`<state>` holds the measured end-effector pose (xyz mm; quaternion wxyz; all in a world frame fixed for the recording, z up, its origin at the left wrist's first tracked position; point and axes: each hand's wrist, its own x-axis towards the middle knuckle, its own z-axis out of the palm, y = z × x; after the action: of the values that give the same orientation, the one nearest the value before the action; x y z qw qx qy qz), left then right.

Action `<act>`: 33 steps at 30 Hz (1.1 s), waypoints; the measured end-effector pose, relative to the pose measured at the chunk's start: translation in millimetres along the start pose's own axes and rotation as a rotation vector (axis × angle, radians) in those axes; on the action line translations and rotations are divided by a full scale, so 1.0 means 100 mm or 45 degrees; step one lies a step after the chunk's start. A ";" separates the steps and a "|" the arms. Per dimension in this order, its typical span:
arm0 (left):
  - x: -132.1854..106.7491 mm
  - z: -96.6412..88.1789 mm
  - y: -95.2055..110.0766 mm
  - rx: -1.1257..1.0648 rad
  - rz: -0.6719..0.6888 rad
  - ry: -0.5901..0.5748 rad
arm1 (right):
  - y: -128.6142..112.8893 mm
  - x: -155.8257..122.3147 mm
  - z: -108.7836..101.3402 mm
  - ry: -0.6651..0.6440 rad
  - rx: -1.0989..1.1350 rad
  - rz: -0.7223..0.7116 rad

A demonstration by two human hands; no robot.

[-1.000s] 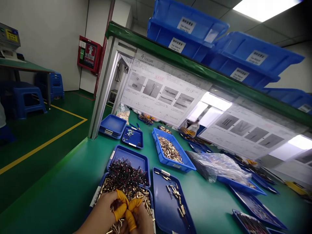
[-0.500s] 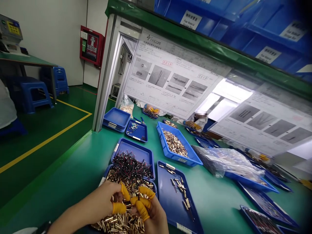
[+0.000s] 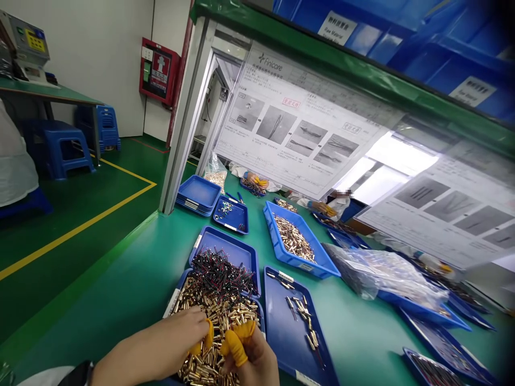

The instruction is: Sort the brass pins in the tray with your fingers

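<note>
Basically left hand (image 3: 161,343) + right hand (image 3: 253,356) pinched over brass pins (image 3: 217,327) in 1 blue tray (image 3: 174,301), can't tell if gripping.

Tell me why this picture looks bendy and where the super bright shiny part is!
In the head view, the green shelf edge looks curved, the clear cover over the printed sheets has white glare, and the blue bins turn dark toward the top right corner.

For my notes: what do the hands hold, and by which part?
Cannot tell: left hand and right hand sit among gold pins; finger cots hide any grip.
</note>
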<state>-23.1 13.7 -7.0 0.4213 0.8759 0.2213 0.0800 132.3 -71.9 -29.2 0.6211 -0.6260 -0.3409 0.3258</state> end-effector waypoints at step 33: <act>0.27 0.05 0.16 -0.449 -0.097 0.477 | 0.07 -0.04 -0.01 -0.057 -0.572 -0.189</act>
<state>7.3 13.3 1.2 0.5217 0.7499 0.3109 0.2623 131.0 -75.4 -35.8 0.4807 -0.7142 -0.4638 0.2090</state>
